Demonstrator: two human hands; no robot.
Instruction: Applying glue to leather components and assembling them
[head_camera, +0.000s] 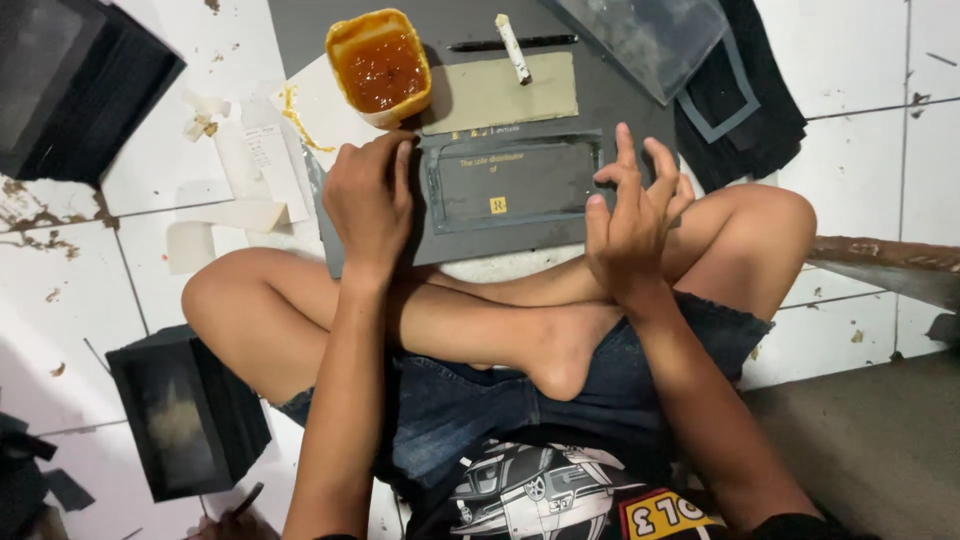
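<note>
I sit cross-legged on a white tiled floor. A dark grey rectangular card panel (515, 182) with gold print lies on a grey board (470, 245) in front of my shins. My left hand (368, 200) presses flat on the panel's left end. My right hand (632, 215) rests with spread fingers on its right end. Neither hand grips anything.
A yellow tub of orange glue (380, 65) stands just beyond the panel, beside a tan card (500, 92), a white stick (514, 48) and a black pen (510, 43). Black boxes sit at top left (70, 85) and lower left (185, 410). Dark sheets (735, 95) lie top right.
</note>
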